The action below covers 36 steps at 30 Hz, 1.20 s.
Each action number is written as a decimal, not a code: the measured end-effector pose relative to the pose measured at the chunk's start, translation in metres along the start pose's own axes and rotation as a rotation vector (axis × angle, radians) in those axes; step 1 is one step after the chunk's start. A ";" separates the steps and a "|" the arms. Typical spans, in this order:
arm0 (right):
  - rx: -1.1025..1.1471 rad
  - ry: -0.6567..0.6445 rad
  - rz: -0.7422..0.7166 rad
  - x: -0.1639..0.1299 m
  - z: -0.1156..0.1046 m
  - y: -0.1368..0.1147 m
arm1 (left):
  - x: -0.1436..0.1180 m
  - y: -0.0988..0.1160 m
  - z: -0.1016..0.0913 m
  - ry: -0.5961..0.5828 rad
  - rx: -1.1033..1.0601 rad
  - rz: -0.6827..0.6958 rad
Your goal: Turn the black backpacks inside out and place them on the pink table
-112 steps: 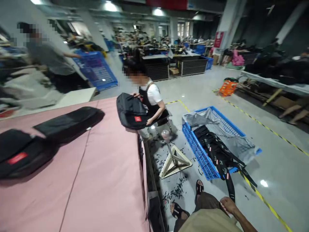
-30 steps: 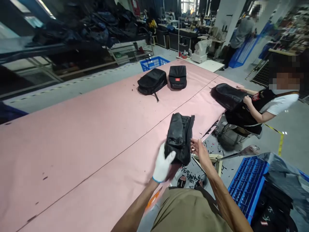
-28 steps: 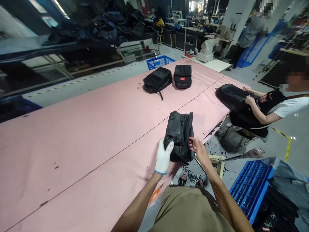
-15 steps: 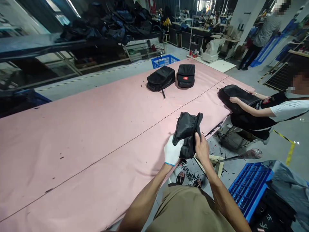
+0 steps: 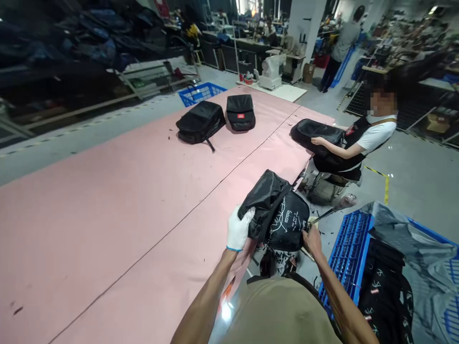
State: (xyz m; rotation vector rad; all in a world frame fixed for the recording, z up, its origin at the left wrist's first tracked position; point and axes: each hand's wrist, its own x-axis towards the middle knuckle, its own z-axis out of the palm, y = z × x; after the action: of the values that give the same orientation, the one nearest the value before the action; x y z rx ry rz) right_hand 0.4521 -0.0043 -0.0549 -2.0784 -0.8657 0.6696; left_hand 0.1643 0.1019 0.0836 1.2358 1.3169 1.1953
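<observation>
Two-handed hold: left hand [image 5: 238, 230] and right hand [image 5: 312, 241] both on one black bag [image 5: 265, 205].
Left hand: white knit glove, blue cuff edge; fingers clamped on the bag's left side, thumb on top, other fingertips hidden.
Right hand: bare; fingers closed on the bag at the outer edge of its printed panel [image 5: 287, 222].
Black bag location: at the near right edge of the pink-covered counter [image 5: 125, 224], partly overhanging the floor; can't tell if its underside touches the cover.
Printed panel: black, white lettering and line drawing, "Success" readable; spread out right of the bag body.
Counter far end: black backpack [image 5: 201, 122] lying with strap trailing; just beside it, black backpack with red label [image 5: 240, 113].
Seated co-worker [image 5: 373, 136]: white sleeves, dark apron, both hands on another black bag [image 5: 315, 131] at the counter's right edge.
Blue crate [image 5: 346, 255]: on floor, right of the person; grey liner [image 5: 419, 253], black printed pieces [image 5: 383, 286] inside.
Blue basket [image 5: 190, 98]: beyond the counter's far edge.
Sewing machine [image 5: 271, 70]: white, on white tabletop [image 5: 294, 93] past the pink cover.
Standing person [image 5: 346, 43]: grey top, background, back turned.
</observation>
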 end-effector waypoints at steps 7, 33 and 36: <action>-0.382 0.090 -0.829 0.006 -0.095 -0.095 | 0.004 0.048 0.028 -0.468 0.047 0.067; -0.161 0.595 -0.263 0.039 -0.242 0.014 | 0.002 -0.030 0.300 -0.827 0.479 0.956; -0.039 0.402 -0.071 0.095 -0.259 0.032 | 0.039 -0.032 0.353 -0.896 0.461 0.807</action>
State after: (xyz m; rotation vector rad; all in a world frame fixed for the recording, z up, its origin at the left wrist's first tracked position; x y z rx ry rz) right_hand 0.7028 -0.0643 0.0491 -2.1044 -0.7198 0.1848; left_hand 0.5111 0.1587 0.0213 2.4038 0.3931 0.6348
